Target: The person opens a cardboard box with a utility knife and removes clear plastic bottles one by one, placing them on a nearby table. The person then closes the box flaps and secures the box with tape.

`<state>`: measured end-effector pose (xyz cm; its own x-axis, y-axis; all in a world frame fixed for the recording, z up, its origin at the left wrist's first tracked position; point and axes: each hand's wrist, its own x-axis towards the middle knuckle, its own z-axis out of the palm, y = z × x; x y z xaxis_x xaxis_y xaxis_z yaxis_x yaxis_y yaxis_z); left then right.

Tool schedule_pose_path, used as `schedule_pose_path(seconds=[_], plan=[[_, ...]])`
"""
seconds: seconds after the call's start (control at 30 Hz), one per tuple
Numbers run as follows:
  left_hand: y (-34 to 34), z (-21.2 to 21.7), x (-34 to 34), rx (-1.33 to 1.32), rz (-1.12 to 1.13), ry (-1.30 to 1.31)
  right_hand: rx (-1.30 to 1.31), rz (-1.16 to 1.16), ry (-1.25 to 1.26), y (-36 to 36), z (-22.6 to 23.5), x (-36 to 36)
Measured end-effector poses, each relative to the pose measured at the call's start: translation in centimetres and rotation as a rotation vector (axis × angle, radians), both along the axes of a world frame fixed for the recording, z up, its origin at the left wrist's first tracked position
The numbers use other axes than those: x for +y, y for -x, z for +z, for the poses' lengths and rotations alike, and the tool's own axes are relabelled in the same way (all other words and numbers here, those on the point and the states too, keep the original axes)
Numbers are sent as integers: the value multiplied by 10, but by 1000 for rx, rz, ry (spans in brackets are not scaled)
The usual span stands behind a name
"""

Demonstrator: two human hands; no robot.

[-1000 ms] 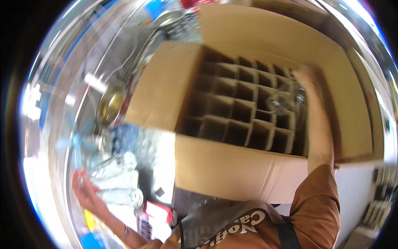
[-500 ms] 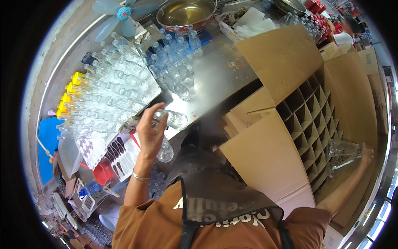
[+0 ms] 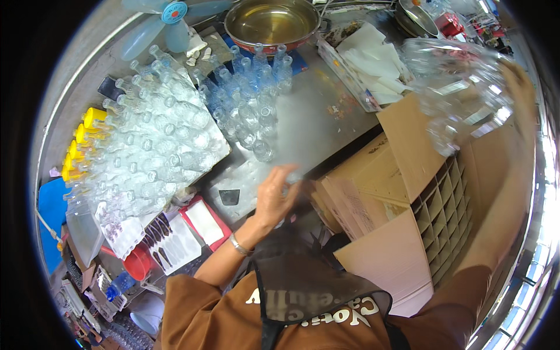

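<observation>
My right hand (image 3: 516, 87), smeared by motion, grips several clear glass bottles (image 3: 466, 93) by one end. They hang raised over the far flap of the cardboard box (image 3: 379, 262), whose inside has a grid of cardboard dividers (image 3: 440, 213). My left hand (image 3: 277, 195) is closed near the metal table's front edge. Clear glass (image 3: 295, 177) shows at its fingers, a bottle by its look, mostly hidden and blurred. Beyond that hand, a group of clear bottles (image 3: 251, 116) stands on the metal table (image 3: 315, 111).
Many more bottles (image 3: 163, 128) crowd a white board at the left, beside yellow caps (image 3: 79, 140). A metal pan (image 3: 271, 23) and a blue fan (image 3: 174, 11) are at the back. A red tray (image 3: 207, 221) and red bucket (image 3: 137, 262) lie front left.
My right hand has lifted its bottles up and away from the dividers, toward the far right. My left hand has moved right and slightly nearer with its glass.
</observation>
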<state>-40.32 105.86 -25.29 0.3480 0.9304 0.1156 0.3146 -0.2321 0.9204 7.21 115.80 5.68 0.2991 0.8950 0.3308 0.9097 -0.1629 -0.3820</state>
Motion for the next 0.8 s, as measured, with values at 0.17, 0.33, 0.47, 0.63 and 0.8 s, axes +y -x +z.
schedule_pose_path(seconds=[0.17,0.33,0.47,0.63,0.8], plan=[[-22,-15,30,-77,82,25,-141,248,134,138,-170,151],[-49,-35,71,-138,124,24,-295,422,175,185,-317,210],[-64,-60,102,-180,164,44,-261,465,250,197,-376,226],[-75,-81,140,-135,180,94,-203,457,208,204,-411,241],[-94,-97,180,-89,272,-5,-156,461,92,201,-424,239]])
